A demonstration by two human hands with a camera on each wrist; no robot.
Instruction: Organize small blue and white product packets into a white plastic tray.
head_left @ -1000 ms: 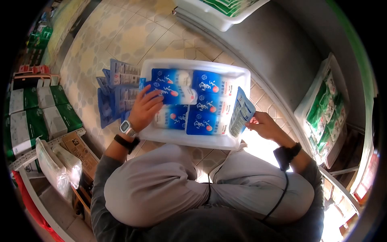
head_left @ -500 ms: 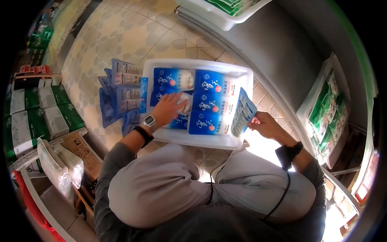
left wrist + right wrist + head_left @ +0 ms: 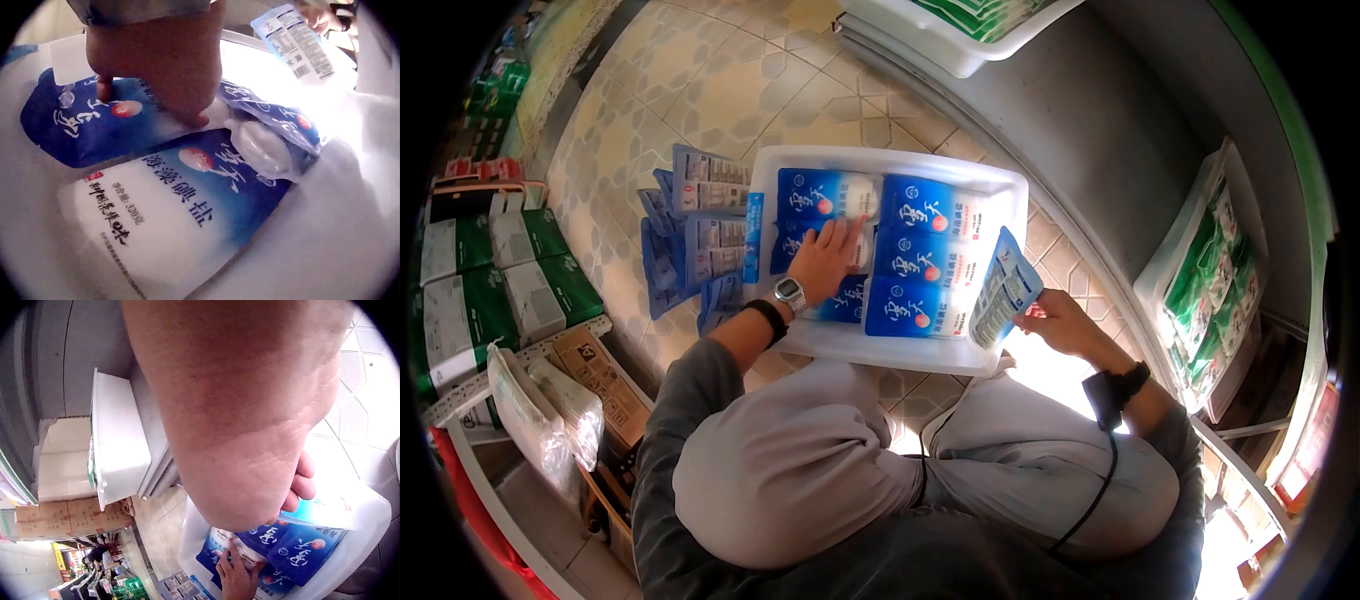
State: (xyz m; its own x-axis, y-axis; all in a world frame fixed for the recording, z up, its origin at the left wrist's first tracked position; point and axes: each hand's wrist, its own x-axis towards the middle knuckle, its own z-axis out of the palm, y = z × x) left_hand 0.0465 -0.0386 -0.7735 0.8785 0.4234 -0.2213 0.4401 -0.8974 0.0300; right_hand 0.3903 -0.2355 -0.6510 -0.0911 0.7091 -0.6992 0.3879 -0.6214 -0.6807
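White plastic tub (image 3: pixel 870 350): directly in front of you, holding two columns of seaweed iodised salt pouches.
Pouch pile (image 3: pixel 715 245): outside the tub, near its left wall; whether they touch, you cannot confirm from here.
Right column of salt pouches (image 3: pixel 915 262): three inside the tub, face up, close together. Bulging film suggests a loose, granular fill that will slump; judged moderately heavy for their size.
Pressed pouch (image 3: pixel 69 134): middle of the left column. Judged soft and tough enough for pressure, but glossy, so expect it to slide. If you lift it, support the filled belly from below.
Raised pouch (image 3: pixel 1008 292): tilted above the tub's right side, panel of print facing you. It keeps a flat shape; fullness cannot be told.
Left grip (image 3: pixel 825 252): released, fingers laid across the pressed pouch.
Right grip (image 3: pixel 1062 320): pinching the raised pouch at its right edge.
Pouch edge: thin and likely slick; good for steering, but a hard tug could strain the seal.
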